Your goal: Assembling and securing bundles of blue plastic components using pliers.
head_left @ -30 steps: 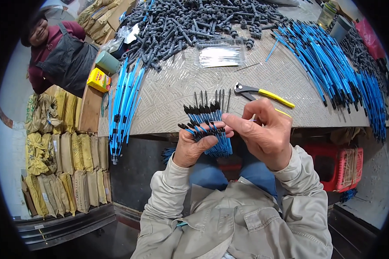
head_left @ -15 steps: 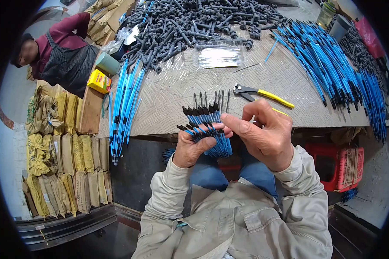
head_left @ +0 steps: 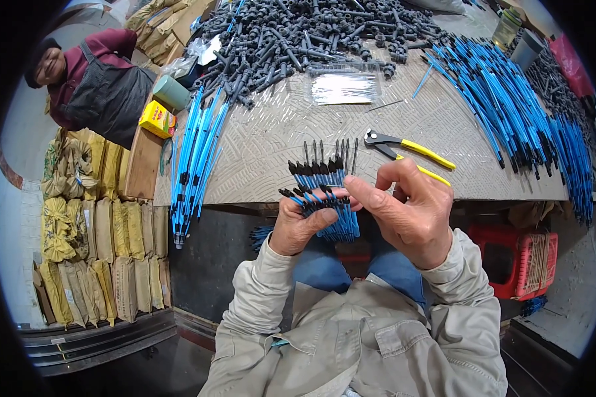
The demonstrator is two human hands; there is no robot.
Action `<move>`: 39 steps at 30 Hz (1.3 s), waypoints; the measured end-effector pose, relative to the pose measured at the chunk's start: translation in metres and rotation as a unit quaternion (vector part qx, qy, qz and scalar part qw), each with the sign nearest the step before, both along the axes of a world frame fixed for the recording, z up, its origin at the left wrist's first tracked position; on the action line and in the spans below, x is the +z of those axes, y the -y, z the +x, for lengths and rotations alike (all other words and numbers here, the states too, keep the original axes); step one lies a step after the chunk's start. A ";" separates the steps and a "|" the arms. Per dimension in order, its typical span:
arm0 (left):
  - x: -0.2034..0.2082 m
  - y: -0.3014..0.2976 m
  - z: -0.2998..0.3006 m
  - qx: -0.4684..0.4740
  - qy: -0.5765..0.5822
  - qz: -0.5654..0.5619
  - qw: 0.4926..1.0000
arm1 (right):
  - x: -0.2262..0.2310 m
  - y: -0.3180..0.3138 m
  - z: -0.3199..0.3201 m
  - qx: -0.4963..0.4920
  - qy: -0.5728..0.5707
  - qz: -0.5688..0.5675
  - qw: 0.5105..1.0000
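Note:
My left hand (head_left: 291, 228) is closed around a bunch of thin blue rods with black ends (head_left: 338, 228), held over my lap at the table's front edge. Black tips fan out above its fingers in two rows, and several thin dark pins (head_left: 322, 151) stick up beyond them. Thumb and forefinger of my right hand (head_left: 414, 215) come together at the right side of the bunch; whatever small piece they pinch is hidden. Just past that hand lie end-cutting pliers (head_left: 425, 153) with yellow handles. Farther back, a clear plastic tray (head_left: 379, 85) holds thin white pins.
A heap of dark grey plastic fittings (head_left: 291, 40) covers the table's far side. Blue rods (head_left: 503, 99) are piled at right, with another bundle (head_left: 191, 162) at left. A yellow box (head_left: 156, 119) and a cup (head_left: 171, 92) stand near a co-worker (head_left: 102, 86). A red stool (head_left: 510, 255) is below right.
The whole view has shifted slightly. Both hands keep nearly the same hold on the bunch, my right fingertips still at its right side. The co-worker's head has turned.

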State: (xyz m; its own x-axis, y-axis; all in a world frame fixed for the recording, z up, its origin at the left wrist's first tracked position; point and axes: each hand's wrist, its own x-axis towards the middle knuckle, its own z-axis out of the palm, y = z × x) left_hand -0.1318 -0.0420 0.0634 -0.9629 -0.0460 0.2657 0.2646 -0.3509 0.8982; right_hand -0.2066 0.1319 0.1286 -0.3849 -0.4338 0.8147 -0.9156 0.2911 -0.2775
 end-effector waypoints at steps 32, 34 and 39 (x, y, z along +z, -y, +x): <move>-0.008 0.001 0.001 0.030 0.050 -0.054 0.997 | 0.004 0.005 -0.003 0.088 0.025 0.012 0.996; -0.009 0.002 0.002 0.028 0.055 -0.055 0.997 | 0.002 0.007 -0.005 0.098 0.042 0.006 0.994; -0.009 0.003 0.004 0.026 0.070 -0.064 0.995 | -0.002 0.010 -0.010 0.132 0.084 -0.007 0.988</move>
State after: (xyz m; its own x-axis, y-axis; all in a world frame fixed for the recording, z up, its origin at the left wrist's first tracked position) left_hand -0.1275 -0.0453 0.0546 -0.9882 -0.0712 0.1356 0.1482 -0.2204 0.9641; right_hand -0.2166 0.1220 0.1262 -0.3903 -0.5257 0.7559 -0.8997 0.0434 -0.4344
